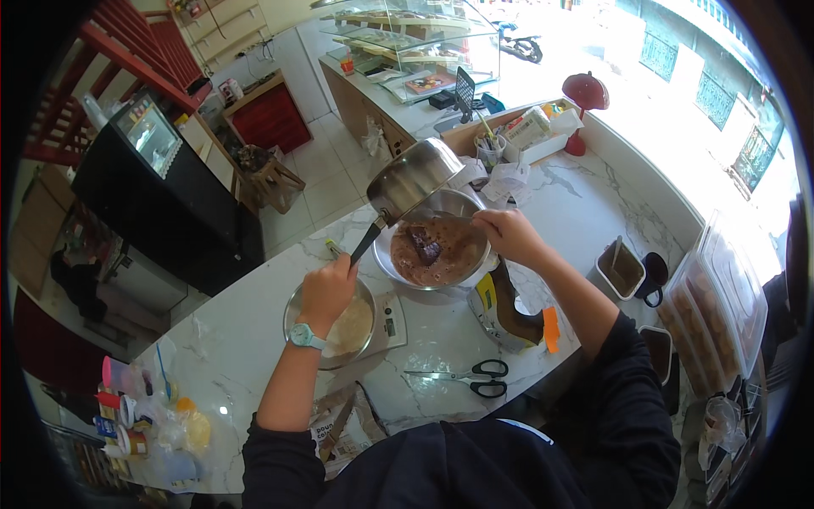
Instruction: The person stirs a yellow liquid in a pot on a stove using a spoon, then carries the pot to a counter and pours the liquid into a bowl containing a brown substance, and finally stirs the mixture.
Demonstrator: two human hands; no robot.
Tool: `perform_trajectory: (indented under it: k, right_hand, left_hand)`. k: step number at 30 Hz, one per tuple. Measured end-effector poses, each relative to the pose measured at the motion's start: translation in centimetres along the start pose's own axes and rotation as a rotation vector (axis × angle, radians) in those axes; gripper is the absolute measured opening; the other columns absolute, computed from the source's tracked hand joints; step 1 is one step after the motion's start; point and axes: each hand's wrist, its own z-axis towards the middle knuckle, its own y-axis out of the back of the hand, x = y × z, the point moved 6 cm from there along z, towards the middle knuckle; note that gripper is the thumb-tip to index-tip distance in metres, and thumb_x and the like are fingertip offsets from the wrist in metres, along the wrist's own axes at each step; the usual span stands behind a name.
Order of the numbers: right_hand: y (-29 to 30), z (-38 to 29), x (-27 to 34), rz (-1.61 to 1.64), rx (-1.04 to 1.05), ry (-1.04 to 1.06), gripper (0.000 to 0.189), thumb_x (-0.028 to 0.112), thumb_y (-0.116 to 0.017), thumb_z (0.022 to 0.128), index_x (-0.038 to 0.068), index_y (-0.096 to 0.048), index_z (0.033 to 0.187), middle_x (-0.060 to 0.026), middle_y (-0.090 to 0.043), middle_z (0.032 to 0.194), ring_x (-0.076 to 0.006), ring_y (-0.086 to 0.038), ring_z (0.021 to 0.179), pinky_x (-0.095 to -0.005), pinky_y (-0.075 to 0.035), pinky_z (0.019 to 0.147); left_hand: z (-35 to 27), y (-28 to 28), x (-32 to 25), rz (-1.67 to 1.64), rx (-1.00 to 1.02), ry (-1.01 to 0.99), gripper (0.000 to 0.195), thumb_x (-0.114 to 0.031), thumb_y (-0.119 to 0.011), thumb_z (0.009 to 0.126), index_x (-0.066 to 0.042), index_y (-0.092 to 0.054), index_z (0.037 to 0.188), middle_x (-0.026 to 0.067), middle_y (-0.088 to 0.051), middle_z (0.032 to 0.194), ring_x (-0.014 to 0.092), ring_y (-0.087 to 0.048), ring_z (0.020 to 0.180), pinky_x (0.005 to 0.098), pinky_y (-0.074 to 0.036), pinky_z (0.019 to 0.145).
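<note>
My left hand grips the black handle of a steel saucepan, tilted over a metal mixing bowl. Brown chocolate mixture with dark lumps lies in that bowl. My right hand is closed on a thin utensil that reaches over the bowl towards the pan's rim; what kind it is I cannot tell. Under my left wrist a second metal bowl of pale powder sits on a kitchen scale. An opened yellow and brown package is below my right forearm. Black-handled scissors lie nearer my body.
A brown package lies at the near edge. Plastic containers, a metal tin and a dark mug stand at right. Jars and bags crowd the left end. Behind are paper rolls, a red lamp and a glass display case.
</note>
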Motion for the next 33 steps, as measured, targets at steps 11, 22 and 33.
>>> perform_trajectory:
  k: [11, 22, 33]
  right_hand:
    - [0.1, 0.7, 1.0, -0.076, 0.060, 0.013, 0.016, 0.012, -0.052, 0.081, 0.005, -0.065, 0.088, -0.0192, -0.062, 0.074, -0.0372, -0.060, 0.070, -0.0431, -0.049, 0.066]
    - [-1.0, 1.9, 4.3, -0.328, 0.157, 0.031, 0.012, 0.011, -0.054, 0.074, 0.003, -0.060, 0.082, -0.0178, -0.062, 0.076, -0.0353, -0.062, 0.074, -0.0434, -0.049, 0.067]
    - [1.7, 5.0, 3.5, -0.522, -0.241, 0.189, 0.018, 0.011, -0.053, 0.077, 0.002, -0.054, 0.092, -0.0135, -0.063, 0.076, -0.0329, -0.062, 0.072, -0.0423, -0.050, 0.066]
  left_hand:
    - [-0.4, -0.7, 0.2, 0.015, -0.022, 0.030, 0.020, -0.022, -0.059, 0.084, -0.006, -0.050, 0.075, 0.0133, -0.058, 0.057, 0.032, -0.059, 0.050, 0.0410, -0.047, 0.045]
    - [0.9, -1.3, 0.6, -0.032, 0.021, 0.095, 0.022, -0.024, -0.055, 0.086, -0.006, -0.051, 0.075, 0.0151, -0.058, 0.057, 0.035, -0.059, 0.053, 0.0451, -0.047, 0.048]
    - [0.3, -1.4, 1.8, -0.427, 0.022, 0.280, 0.031, -0.027, -0.061, 0.083, -0.002, -0.053, 0.067, 0.0169, -0.053, 0.052, 0.036, -0.055, 0.050, 0.0434, -0.041, 0.046]
